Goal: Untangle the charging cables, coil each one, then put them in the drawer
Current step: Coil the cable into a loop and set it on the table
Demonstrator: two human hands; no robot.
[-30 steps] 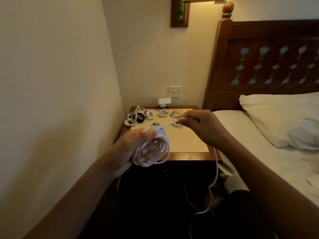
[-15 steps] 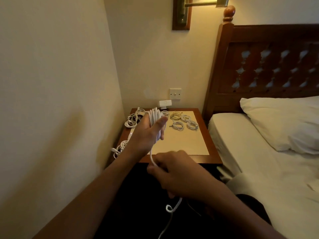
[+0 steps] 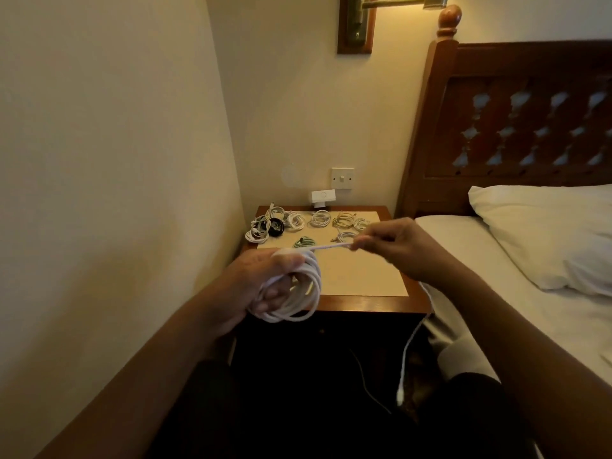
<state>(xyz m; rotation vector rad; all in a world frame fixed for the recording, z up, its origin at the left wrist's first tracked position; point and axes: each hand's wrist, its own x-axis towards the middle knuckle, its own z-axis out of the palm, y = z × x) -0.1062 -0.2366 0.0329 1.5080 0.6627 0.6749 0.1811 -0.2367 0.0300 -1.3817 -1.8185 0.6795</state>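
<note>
Left hand (image 3: 261,286) fingers curled through white cable coil (image 3: 313,286); right hand (image 3: 394,243) at 3 o'clock pinches taut strand. Loose end hangs 6 o'clock, tip blurred. Drawer lost in shadow under counter (image 3: 364,304).

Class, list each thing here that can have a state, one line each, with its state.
white cable: partly coiled round the left hand, tail hanging loose
left hand: grips the coil
right hand: pinches the cable's straight stretch
green cable: coiled, on the nightstand
other cables: coiled, on the nightstand
wall lamp: appears lit
</note>
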